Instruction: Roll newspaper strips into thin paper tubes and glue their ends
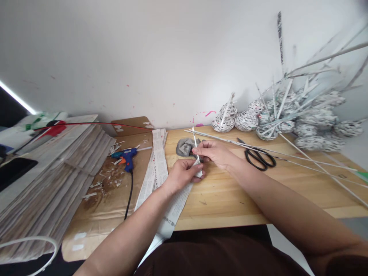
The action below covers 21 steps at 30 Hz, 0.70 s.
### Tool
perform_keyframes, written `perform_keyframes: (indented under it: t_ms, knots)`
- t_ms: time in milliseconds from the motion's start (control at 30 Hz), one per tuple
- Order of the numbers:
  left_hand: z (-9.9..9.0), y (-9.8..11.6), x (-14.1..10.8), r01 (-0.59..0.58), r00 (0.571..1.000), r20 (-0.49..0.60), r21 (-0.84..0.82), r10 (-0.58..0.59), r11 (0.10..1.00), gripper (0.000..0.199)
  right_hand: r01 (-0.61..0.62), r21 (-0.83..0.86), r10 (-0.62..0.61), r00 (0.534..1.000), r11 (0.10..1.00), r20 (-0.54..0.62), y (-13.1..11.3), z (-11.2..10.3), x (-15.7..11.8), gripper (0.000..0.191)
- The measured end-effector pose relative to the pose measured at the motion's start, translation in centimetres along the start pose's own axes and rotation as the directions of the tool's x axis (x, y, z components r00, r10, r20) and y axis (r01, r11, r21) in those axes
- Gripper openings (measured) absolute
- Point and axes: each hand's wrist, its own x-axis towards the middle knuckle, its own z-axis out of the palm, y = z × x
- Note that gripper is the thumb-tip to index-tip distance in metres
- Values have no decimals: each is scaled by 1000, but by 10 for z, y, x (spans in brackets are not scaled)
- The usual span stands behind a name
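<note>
Between both hands, over the middle of the wooden table, a newspaper strip [179, 197] narrows into a thin rolled paper tube [195, 138] that points up and away from me. My left hand [186, 171] is closed on the strip where it meets the tube. Just above it, the fingers of my right hand [211, 152] pinch the tube. The strip's wide end runs down toward my lap. A crumpled grey cloth [184, 147] lies behind my hands. More flat newspaper strips [160, 153] are stacked left of them.
Black scissors [260, 158] and long paper tubes [290, 155] lie to the right. Woven paper shapes [248, 120] line the wall. At left are a blue glue gun [130, 158] on cardboard [94, 222] and a tall newspaper stack [57, 180].
</note>
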Motion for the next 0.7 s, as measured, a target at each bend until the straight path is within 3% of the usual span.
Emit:
perform_keyframes:
  t_ms: [67, 233, 400, 533, 700]
  knots:
    - [0, -1, 0, -5, 1000, 16, 8, 5, 1000, 40, 15, 20, -14, 999, 1000, -46, 1, -1, 1, 37]
    - [-1, 0, 1, -2, 1000, -9, -10, 1, 1000, 40, 12, -41, -7, 992, 999, 126, -1, -4, 1, 32]
    - [1, 4, -1, 2, 1000, 2, 3, -2, 1000, 40, 56, 26, -57, 998, 998, 17, -2, -6, 2, 34]
    - [1, 4, -2, 14, 1000, -5, -6, -14, 1000, 40, 34, -11, -32, 985, 999, 169, -2, -8, 1, 32]
    - [0, 0, -1, -5, 1000, 12, 14, 5, 1000, 41, 41, 39, -41, 999, 998, 7, -2, -6, 2, 35]
